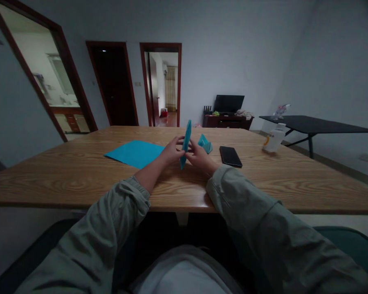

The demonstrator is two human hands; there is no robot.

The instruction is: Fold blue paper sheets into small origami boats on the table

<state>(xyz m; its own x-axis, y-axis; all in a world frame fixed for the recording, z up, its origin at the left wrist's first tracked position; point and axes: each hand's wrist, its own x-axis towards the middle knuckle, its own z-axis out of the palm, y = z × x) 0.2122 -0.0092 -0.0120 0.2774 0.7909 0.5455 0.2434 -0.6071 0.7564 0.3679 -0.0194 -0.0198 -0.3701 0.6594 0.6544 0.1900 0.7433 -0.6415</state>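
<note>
A folded piece of blue paper (187, 134) stands nearly upright, edge-on to me, just above the wooden table. My left hand (172, 151) grips it from the left, thumb at its lower part and fingers reaching behind. From the right, my right hand (199, 154) pinches the same piece, its fingertips close to those of the left. Flat on the table beside my left forearm lies a blue paper sheet (138, 152), partly covered by that arm. Behind my right hand sits a small folded blue paper shape (205, 143) with a pointed top.
A black phone (230, 156) lies right of my right hand on the wooden table (79, 179). Farther right stands a translucent white bottle (274, 139). A dark table (315, 123) and a television (229, 104) on a cabinet are beyond.
</note>
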